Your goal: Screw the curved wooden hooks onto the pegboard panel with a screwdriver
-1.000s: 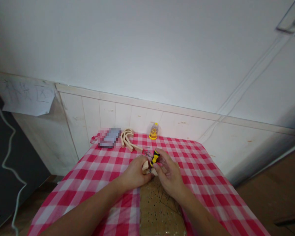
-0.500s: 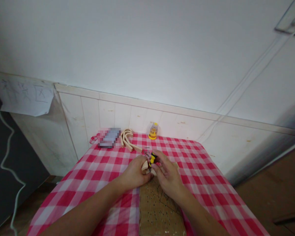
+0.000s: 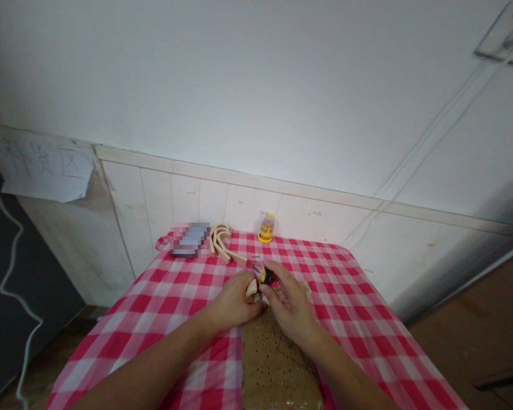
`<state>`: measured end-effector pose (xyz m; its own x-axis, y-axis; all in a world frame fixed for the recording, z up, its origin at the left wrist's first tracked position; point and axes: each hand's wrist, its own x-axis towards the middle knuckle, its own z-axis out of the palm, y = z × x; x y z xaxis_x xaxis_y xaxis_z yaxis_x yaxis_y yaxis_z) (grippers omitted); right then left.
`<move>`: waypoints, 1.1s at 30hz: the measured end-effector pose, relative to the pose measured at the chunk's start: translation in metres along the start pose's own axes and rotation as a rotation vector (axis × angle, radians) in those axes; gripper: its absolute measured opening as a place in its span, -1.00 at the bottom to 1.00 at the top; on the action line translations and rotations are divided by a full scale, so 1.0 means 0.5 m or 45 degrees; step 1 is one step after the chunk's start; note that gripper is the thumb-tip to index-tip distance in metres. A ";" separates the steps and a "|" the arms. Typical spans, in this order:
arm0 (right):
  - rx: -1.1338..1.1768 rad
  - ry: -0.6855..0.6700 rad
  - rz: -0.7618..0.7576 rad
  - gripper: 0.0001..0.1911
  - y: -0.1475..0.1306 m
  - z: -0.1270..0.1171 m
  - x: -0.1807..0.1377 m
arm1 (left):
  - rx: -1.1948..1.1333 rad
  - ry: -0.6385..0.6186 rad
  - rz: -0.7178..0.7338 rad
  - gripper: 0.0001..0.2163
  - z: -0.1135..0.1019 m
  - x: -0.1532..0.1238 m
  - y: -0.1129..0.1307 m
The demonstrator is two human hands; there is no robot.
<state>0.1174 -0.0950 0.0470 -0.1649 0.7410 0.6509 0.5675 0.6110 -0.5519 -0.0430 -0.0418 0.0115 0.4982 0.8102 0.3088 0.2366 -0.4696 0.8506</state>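
My left hand point(image 3: 235, 302) is closed around a small pale wooden piece point(image 3: 252, 287) and holds it down on the red-and-white checked table point(image 3: 162, 296). My right hand point(image 3: 288, 304) grips a short yellow-and-black screwdriver point(image 3: 265, 277) with its tip pointed down at that wooden piece. Both hands meet at the middle of the table, just beyond a brown perforated board point(image 3: 277, 370).
At the table's back edge lie curved wooden strips point(image 3: 220, 239), a blurred grey flat object point(image 3: 190, 240) and a small yellow-based container point(image 3: 266, 228). A few small metal bits point(image 3: 253, 264) lie just behind the hands. A white panelled wall stands behind; cables hang at the left.
The screwdriver has sunk a little deeper into my right hand's fingers and turned slightly. My left hand and the wooden piece have stayed put.
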 end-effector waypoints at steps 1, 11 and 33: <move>0.002 0.007 -0.005 -0.53 0.000 0.001 0.001 | -0.003 0.000 0.003 -0.78 0.000 0.000 0.000; -0.008 -0.050 -0.055 -0.48 -0.012 -0.008 -0.003 | -0.008 -0.019 0.041 -0.74 -0.003 0.002 0.002; -0.077 0.018 0.001 -0.51 0.005 -0.004 -0.005 | 0.022 0.000 -0.059 -0.85 -0.003 -0.001 0.011</move>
<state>0.1209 -0.0962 0.0450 -0.1530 0.7372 0.6581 0.6155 0.5921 -0.5202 -0.0434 -0.0441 0.0165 0.4862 0.8312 0.2697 0.2735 -0.4379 0.8564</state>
